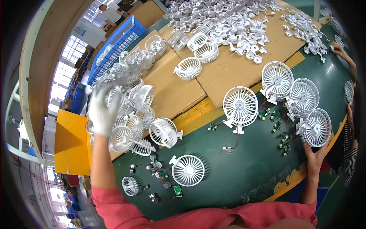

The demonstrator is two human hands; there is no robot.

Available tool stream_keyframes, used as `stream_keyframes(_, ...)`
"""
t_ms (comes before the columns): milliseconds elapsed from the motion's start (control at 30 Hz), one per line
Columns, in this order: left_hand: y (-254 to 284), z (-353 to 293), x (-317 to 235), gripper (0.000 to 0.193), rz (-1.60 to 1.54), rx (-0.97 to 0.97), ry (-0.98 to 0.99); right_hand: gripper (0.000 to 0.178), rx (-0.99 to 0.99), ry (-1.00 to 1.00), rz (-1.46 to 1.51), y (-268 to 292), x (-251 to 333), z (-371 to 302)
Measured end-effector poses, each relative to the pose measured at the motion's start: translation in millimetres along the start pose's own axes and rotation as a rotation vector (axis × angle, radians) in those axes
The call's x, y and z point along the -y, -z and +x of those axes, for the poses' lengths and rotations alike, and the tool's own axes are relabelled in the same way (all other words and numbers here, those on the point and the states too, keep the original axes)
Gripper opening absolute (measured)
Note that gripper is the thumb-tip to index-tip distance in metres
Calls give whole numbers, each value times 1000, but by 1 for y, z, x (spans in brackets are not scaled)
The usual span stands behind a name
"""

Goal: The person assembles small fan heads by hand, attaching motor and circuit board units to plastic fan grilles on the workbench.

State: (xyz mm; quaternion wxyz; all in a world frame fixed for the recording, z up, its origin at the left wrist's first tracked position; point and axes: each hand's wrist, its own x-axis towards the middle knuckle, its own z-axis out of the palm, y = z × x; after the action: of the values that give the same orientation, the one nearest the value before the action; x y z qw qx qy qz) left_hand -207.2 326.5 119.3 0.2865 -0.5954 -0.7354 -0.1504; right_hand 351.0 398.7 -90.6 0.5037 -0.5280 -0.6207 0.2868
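Observation:
My left hand (102,114), in a white glove, reaches over a heap of white round fan cages (122,138) at the left; motion smears its fingers, so its grip cannot be made out. My right hand (315,157), bare, holds the lower rim of a white fan housing (317,128) at the table's right edge, thumb in front. That housing rests against two more fan housings (304,95). Wires run from these housings to small green circuit boards (284,144). Nearer the middle lie a larger fan housing (240,106) with a wired board and another fan housing (188,170).
Small motors with boards (156,165) lie at the near left. White plastic parts (228,23) pile up on cardboard (225,70) at the back. A blue crate (118,47) stands at the far left. Another person's hand (341,51) is at the far right edge.

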Motion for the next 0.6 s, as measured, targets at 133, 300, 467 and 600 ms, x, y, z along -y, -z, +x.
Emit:
stream_keyframes(133,-26,54,69,46,568,240,325,86,5,-37,37,-1,-3,1)
stream_keyframes(300,-69,44,219,69,203,777,359,85,8,-46,10,-1,-11,2)
stream_keyframes(467,-60,-1,165,46,-154,976,-7,82,-10,-61,-13,6,-4,1)
stream_keyframes(600,-36,-64,152,59,-787,803,760,85,24,-17,62,0,-5,8)
